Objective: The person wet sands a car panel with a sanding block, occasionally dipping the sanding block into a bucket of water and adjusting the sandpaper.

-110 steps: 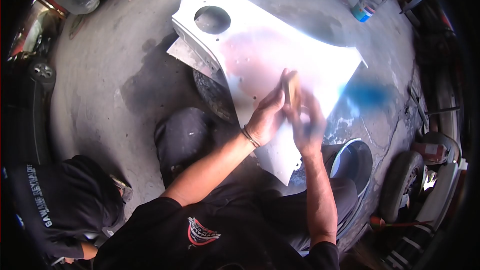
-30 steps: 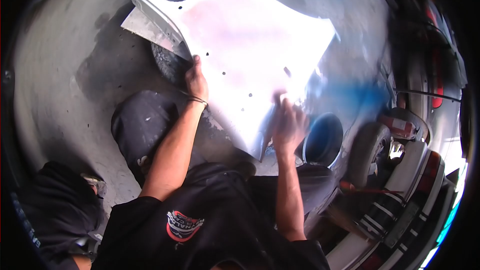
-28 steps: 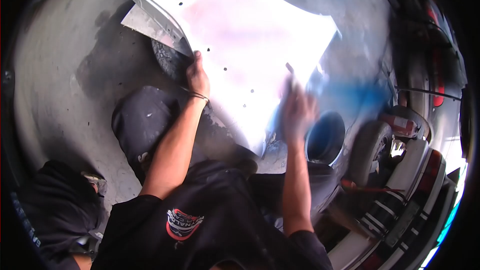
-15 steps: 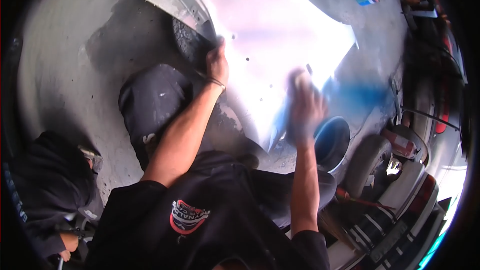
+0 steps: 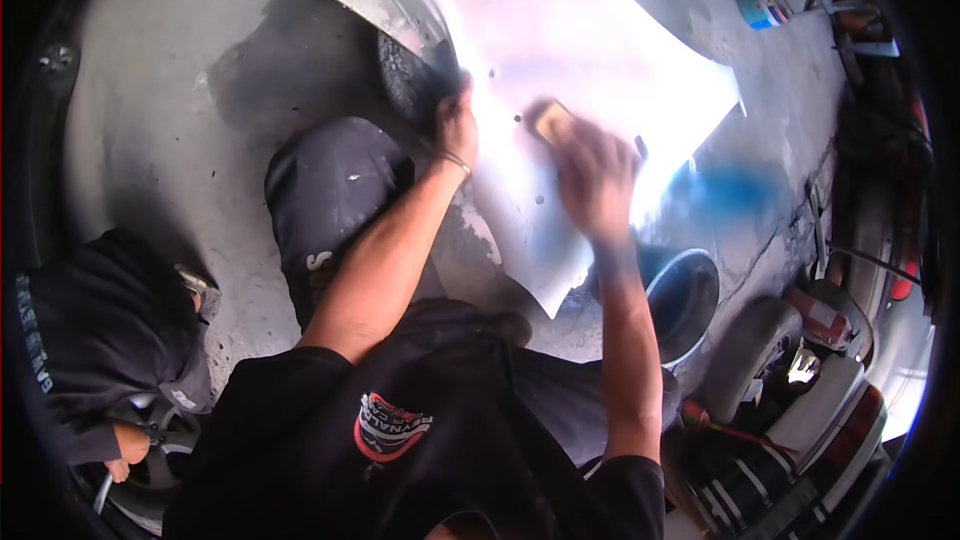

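A large white car body panel (image 5: pixel 590 50), brightly lit and dotted with small dark holes, lies tilted in front of me. My left hand (image 5: pixel 458 130) grips its near left edge, with the fingertips partly hidden. Over the panel's middle, my right hand (image 5: pixel 598 178), blurred by motion, is closed around a yellowish sanding block (image 5: pixel 552 124). The block appears to lie against the panel's surface. Under the panel's left side shows a dark tire (image 5: pixel 402 75).
A dark bucket (image 5: pixel 688 305) stands beside my right forearm. Tires (image 5: pixel 750 350) and car parts crowd the right side. Another person (image 5: pixel 110 340) crouches at lower left by a wheel (image 5: pixel 165 440). A small can (image 5: pixel 763 8) sits at upper right.
My right hand has moved left and up the panel with the sanding block, from near its right edge to its middle. My left hand keeps its grip. The whole view has shifted slightly.
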Motion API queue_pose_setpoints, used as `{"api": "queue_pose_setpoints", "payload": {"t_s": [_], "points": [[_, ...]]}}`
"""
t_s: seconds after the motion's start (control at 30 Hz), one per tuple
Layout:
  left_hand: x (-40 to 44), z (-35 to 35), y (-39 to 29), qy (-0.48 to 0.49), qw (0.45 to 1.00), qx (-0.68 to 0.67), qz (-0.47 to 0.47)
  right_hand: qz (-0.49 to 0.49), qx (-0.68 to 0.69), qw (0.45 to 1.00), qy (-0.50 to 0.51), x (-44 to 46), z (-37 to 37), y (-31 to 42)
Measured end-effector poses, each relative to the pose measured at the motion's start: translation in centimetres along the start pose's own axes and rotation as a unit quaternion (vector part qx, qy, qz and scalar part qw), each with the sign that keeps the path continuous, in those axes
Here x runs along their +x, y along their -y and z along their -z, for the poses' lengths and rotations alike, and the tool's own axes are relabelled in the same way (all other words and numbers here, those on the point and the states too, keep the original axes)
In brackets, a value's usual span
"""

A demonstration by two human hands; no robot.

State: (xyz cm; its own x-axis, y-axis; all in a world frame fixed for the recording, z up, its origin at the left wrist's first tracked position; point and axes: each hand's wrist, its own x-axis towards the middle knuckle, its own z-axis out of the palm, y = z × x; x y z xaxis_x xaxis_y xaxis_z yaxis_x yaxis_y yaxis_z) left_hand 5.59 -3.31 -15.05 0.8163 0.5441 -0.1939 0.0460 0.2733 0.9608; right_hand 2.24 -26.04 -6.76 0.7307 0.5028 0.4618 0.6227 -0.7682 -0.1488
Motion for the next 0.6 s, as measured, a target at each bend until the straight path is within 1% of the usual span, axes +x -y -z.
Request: {"api": "queue_pose_setpoints", "payload": {"t_s": [0.03,0.07,0.1,0.13,0.17,0.23,0.27,0.3,0.33,0.37,0.4,0.43,0.5,0.57,0.6], "points": [[0.1,-0.2,0.4,-0.018,0.999,-0.027,-0.008,-0.003,-0.006,1.0,0.014,-2.1,1.2,-0.4],[0.4,-0.1,0.5,-0.02,0.999,-0.03,-0.01,-0.037,-0.005,0.997,0.065,-4.4,3.4,-0.6],[0.2,0.2,0.9,-0.006,1.0,-0.023,0.002,-0.042,-0.047,0.993,0.098,-6.2,5.6,-0.3],[0.1,0.4,0.9,0.008,1.0,-0.017,0.013,-0.034,-0.057,0.996,0.067,-7.7,7.3,-0.2],[-0.1,0.4,-0.4,0.004,1.0,-0.019,0.009,0.005,-0.062,0.997,0.04,-8.2,8.5,-0.4],[-1.0,0.3,-2.4,0.015,0.997,0.065,-0.043,-0.048,-0.035,0.994,0.093,-7.3,6.8,-0.5],[-0.9,0.3,-2.0,0.02,0.997,0.066,-0.045,-0.015,-0.033,0.998,0.05,-5.7,4.4,-1.2],[-0.6,0.4,-1.2,0.024,0.998,0.045,-0.023,0.021,-0.03,0.999,0.006,-3.3,1.6,-2.0],[-0.5,0.5,-0.8,0.026,0.999,0.024,-0.002,0.022,-0.047,0.998,-0.02,-0.6,0.0,-1.5],[-0.5,0.2,-0.9,0.028,0.999,0.022,-0.006,0.024,-0.065,0.997,-0.046,1.6,-0.5,-0.9],[-0.5,0.0,-1.3,0.014,1.0,0.017,-0.022,0.02,-0.061,0.997,-0.041,2.2,-0.2,-0.6],[-0.7,0.0,-1.4,-0.001,0.999,0.012,-0.031,0.021,-0.061,0.997,-0.041,1.0,0.1,-0.5],[-0.2,0.3,-0.5,0.009,1.0,0.006,-0.023,-0.005,-0.03,0.999,0.018,-2.9,2.1,-0.5],[-0.2,0.1,0.0,0.021,1.0,-0.004,-0.008,-0.045,0.015,0.997,0.067,-5.8,6.5,1.8],[0.0,0.1,0.0,0.018,1.0,-0.005,0.007,-0.059,-0.029,0.994,0.088,-7.4,7.0,1.6]]}}
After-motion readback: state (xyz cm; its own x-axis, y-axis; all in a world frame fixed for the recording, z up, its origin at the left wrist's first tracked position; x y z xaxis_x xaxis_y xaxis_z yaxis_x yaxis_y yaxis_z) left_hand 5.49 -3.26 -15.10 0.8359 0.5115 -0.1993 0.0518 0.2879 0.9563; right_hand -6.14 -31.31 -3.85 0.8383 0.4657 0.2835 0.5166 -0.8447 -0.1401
